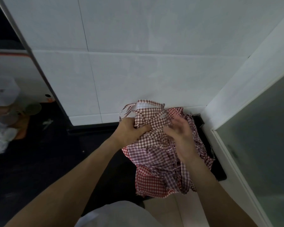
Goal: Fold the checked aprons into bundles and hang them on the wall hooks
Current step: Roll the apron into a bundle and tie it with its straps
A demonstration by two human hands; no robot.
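Note:
A heap of checked aprons lies low in the corner by the white tiled wall. On top is a brown-and-white gingham apron with its straps looped toward the wall. Under it lie a fine plaid apron and a red gingham apron. My left hand grips a bunch of the brown gingham cloth. At the cloth's right side my right hand is blurred, fingers fairly straight. No wall hooks are in view.
The white tiled wall rises straight ahead. A white frame with a frosted glass panel closes the right side. The dark floor spreads to the left, where white containers and plastic bags stand.

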